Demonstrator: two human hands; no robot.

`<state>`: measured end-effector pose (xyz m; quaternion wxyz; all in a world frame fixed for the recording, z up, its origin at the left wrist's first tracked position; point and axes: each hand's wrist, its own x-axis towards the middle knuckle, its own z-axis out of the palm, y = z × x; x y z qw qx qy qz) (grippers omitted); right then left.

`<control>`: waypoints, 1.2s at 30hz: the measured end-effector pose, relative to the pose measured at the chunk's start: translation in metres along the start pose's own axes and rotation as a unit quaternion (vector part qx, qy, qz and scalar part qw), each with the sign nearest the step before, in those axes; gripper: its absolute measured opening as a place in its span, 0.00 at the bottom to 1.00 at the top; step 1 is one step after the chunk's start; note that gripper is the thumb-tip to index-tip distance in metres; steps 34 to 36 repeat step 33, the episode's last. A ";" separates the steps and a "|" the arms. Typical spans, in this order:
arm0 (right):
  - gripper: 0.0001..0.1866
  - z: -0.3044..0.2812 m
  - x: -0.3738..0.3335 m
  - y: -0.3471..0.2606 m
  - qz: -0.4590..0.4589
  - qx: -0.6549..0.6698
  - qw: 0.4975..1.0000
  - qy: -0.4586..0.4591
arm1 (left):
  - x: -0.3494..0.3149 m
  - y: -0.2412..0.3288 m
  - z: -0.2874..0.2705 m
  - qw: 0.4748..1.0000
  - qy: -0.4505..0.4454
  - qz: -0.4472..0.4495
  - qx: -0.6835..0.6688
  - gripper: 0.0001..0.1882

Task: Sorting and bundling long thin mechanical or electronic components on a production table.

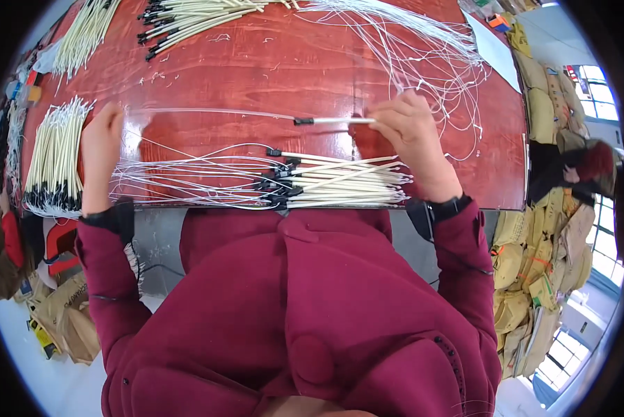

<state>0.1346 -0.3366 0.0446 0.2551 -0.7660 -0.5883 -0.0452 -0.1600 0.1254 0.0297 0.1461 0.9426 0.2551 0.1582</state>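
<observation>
A cream rod (341, 120) with a black cap (303, 121) is stretched sideways above the table, a white cord (214, 110) running left from the cap. My right hand (415, 135) pinches the rod's right end. My left hand (100, 156) is closed at the cord's left end; motion blurs its fingertips. Below them, along the near edge, lies a pile of similar rods (350, 182) with black caps, their white cords (193, 179) spread leftward. Beside my left hand stands a dense bundle of rods (56, 153).
The red table (242, 76) bears more rod bundles (86, 38) at the far left and rods (193, 21) at the back. Loose white cords (458, 97) tangle at the right, near a pale sheet (494, 52). Sacks (534, 257) and a person (590, 170) are beyond the right edge.
</observation>
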 end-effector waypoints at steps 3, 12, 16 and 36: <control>0.05 -0.006 -0.018 -0.009 0.018 0.013 0.998 -0.056 | -0.026 -0.036 -0.017 0.997 -0.047 -0.060 -0.007 0.09; 0.09 -0.022 -0.041 -0.018 0.100 0.034 0.993 -0.051 | 0.019 0.112 0.011 0.985 -0.053 0.083 -0.142 0.09; 0.11 -0.020 -0.041 -0.007 0.144 -0.027 0.988 -0.041 | 0.057 0.208 0.086 0.920 -0.105 0.342 -0.160 0.11; 0.21 -0.019 -0.038 0.121 0.174 -0.307 0.931 0.091 | 0.107 0.299 0.183 0.902 -0.180 0.391 -0.042 0.22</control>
